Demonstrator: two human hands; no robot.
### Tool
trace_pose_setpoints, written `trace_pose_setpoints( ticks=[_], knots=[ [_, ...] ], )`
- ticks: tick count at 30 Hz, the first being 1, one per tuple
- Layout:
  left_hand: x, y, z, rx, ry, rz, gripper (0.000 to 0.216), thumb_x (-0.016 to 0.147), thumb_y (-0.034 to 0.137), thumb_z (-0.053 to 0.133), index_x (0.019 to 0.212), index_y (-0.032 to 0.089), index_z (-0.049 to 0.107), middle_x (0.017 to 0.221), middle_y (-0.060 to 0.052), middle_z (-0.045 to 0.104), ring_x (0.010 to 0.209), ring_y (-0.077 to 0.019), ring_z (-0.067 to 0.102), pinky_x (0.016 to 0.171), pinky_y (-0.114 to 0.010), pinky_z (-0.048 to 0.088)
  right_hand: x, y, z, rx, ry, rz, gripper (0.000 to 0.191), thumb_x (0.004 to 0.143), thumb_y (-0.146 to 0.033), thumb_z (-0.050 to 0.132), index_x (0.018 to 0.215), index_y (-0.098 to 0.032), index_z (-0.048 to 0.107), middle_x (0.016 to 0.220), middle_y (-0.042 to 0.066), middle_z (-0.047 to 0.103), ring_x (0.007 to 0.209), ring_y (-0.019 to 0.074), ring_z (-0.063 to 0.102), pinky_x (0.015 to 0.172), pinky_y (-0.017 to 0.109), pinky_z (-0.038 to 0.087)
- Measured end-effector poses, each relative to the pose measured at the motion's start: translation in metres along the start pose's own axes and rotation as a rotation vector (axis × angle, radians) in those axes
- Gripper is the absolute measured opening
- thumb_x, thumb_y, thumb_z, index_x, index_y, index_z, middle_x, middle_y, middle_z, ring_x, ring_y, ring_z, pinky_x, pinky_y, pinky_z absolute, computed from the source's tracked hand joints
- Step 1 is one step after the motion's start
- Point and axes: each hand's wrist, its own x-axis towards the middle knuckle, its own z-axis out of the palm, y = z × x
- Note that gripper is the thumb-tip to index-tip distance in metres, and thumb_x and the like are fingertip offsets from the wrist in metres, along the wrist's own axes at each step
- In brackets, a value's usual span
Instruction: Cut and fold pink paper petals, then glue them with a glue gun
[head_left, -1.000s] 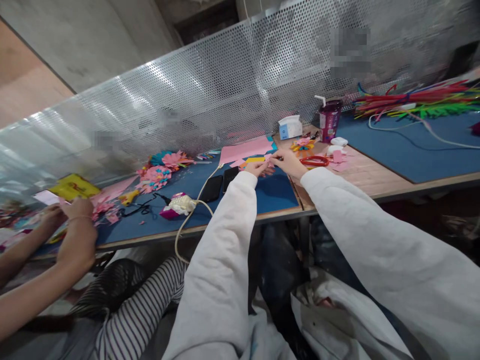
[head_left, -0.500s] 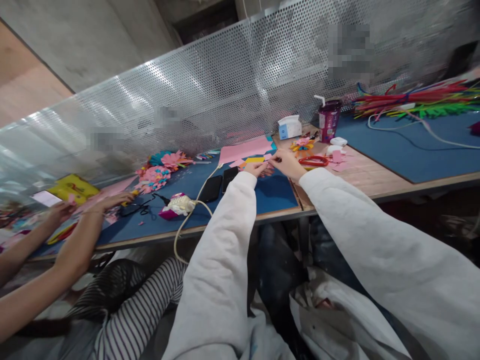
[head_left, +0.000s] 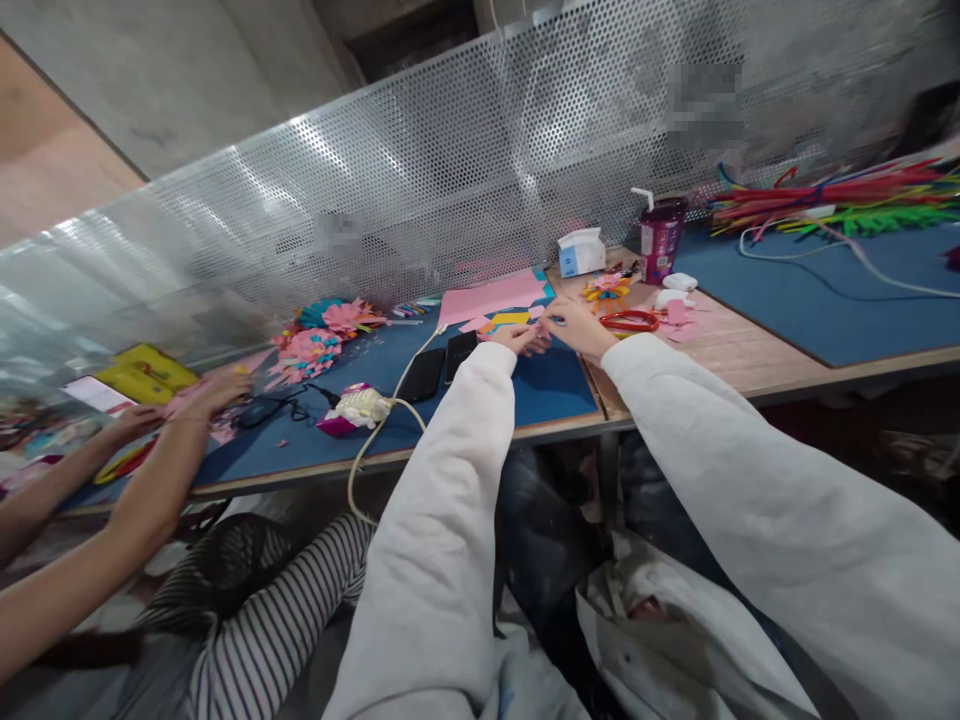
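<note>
Over the blue mat, my left hand (head_left: 523, 341) and my right hand (head_left: 576, 326) meet, their fingertips almost touching. Both are closed on a small piece of pink paper (head_left: 543, 328), mostly covered by the fingers. My right thumb and index finger pinch at its edge; a tiny dark spot there is too small to name. Just beyond my hands lie yellow paper pieces (head_left: 510, 318) and a large pink paper sheet (head_left: 491, 297). To the right of my right hand are red-handled scissors (head_left: 630, 321).
Two dark phones (head_left: 422, 375) and a power strip with a cable (head_left: 360, 408) lie to the left. Paper flowers (head_left: 315, 345) sit farther back. A purple cup (head_left: 661, 240) and tissue pack (head_left: 582, 252) stand right. A co-worker's hand (head_left: 221, 388) works at far left.
My hands stay together with only slight finger movement around the pink paper. At far left, the co-worker's hands have shifted, the farther one drawing back slightly.
</note>
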Motion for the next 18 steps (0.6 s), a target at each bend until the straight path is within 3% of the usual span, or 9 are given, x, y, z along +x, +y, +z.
trace_pose_setpoints(
  ticks=[7,15,18],
  knots=[
    [0.0026,-0.0015,-0.0009,-0.003,-0.008,0.007,0.031,0.080,0.045,0.056,0.078,0.016,0.069,0.078,-0.005,0.073,0.068,-0.0128,0.068,0.057,-0.019,0.047,0.0002,0.0025,0.0000,0.014,-0.015,-0.041,0.019,0.080,-0.016,0.050,0.067,-0.017,0.064,0.076,0.006,0.063,0.081,0.0206,0.056,0.081,0.036,0.041],
    [0.0028,-0.0021,-0.0016,-0.010,0.005,-0.024,0.028,0.082,0.041,0.055,0.078,0.017,0.069,0.077,-0.006,0.073,0.070,-0.0154,0.068,0.063,-0.024,0.049,-0.0025,-0.0057,0.0035,-0.163,-0.035,-0.112,0.018,0.084,-0.017,0.047,0.077,-0.015,0.063,0.091,0.014,0.059,0.090,0.0248,0.052,0.083,0.037,0.042],
    [0.0022,-0.0017,-0.0025,-0.033,0.009,-0.018,0.025,0.082,0.036,0.055,0.078,0.016,0.069,0.078,-0.007,0.073,0.071,-0.0157,0.069,0.064,-0.025,0.049,-0.0020,-0.0045,0.0037,-0.114,-0.003,-0.101,0.020,0.086,-0.018,0.045,0.078,-0.015,0.063,0.089,0.013,0.059,0.089,0.0233,0.053,0.084,0.036,0.042]
  ],
)
